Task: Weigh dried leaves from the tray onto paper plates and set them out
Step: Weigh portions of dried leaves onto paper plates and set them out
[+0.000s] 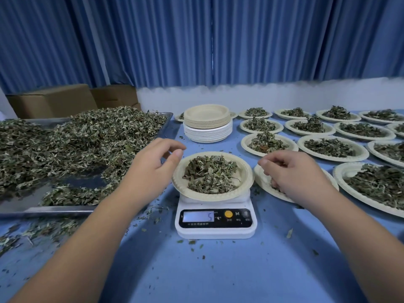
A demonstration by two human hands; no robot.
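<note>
The round cream paper plate (246,179) of dried leaves (209,173) sits on the white digital scale (215,231) near the table's (218,272) front edge. The left hand (156,165) is at its rim, fingers loosely apart. The right hand (294,172) has its fingers curled, and I cannot tell whether they hold anything. Bumping the rim could spill leaves.

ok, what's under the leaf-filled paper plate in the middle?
A white digital kitchen scale, its display reading 5. The round cream paper plate of dried green leaves covers the scale's weighing platform, so that surface cannot be seen.
</note>
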